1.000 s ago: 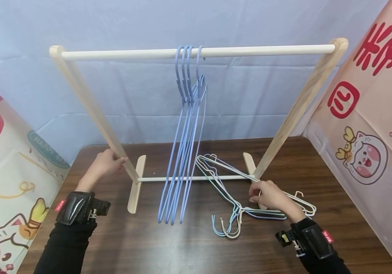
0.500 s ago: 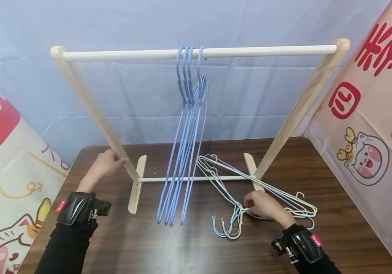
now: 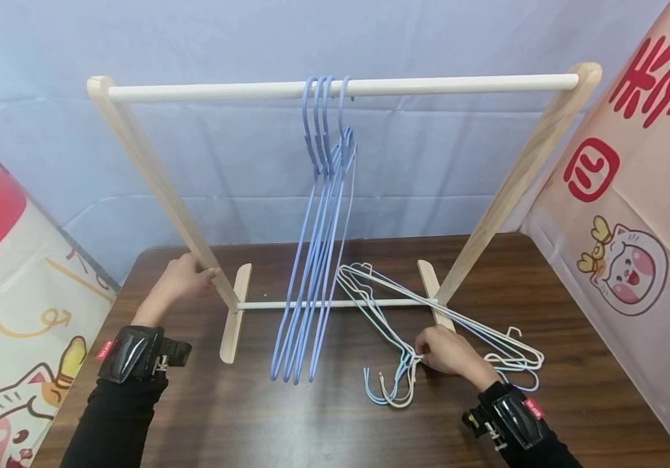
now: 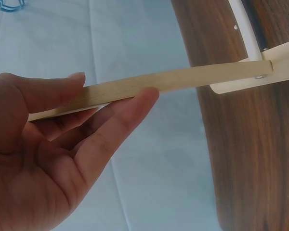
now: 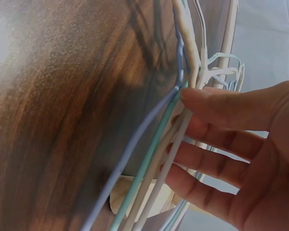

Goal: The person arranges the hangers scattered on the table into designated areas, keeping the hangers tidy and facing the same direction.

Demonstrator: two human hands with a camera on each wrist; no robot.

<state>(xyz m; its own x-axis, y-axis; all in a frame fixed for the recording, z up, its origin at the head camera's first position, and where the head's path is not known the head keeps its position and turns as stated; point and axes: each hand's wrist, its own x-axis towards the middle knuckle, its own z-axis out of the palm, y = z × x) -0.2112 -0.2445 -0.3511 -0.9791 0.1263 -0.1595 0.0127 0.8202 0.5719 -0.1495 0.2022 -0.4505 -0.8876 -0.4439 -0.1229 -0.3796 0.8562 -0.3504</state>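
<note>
At the left of the head view, my left hand [image 3: 179, 286] holds the lower part of the wooden upright [image 3: 162, 188] of a clothes rack. In the left wrist view, the thumb lies on one side of the upright [image 4: 183, 79] and the fingers on the other. Several white, blue and green clothes hangers [image 3: 406, 393] lie in a stack on the table, hooks toward me. My right hand [image 3: 451, 354] pinches the stack just beside the necks. The right wrist view shows the thumb over a white hanger [image 5: 154, 193], with fingertips curled behind it.
Several blue hangers [image 3: 328, 170] hang from the middle of the rack's white top rod [image 3: 206, 93]. The right upright [image 3: 510, 182] stands behind the stack, and its foot [image 3: 428, 279] reaches under the hangers. A low crossbar [image 3: 265, 305] joins both sides above the brown table [image 3: 253, 422].
My right hand has moved left and toward me along the stack, from the hangers' long side to near their necks. The left hand stays on the upright.
</note>
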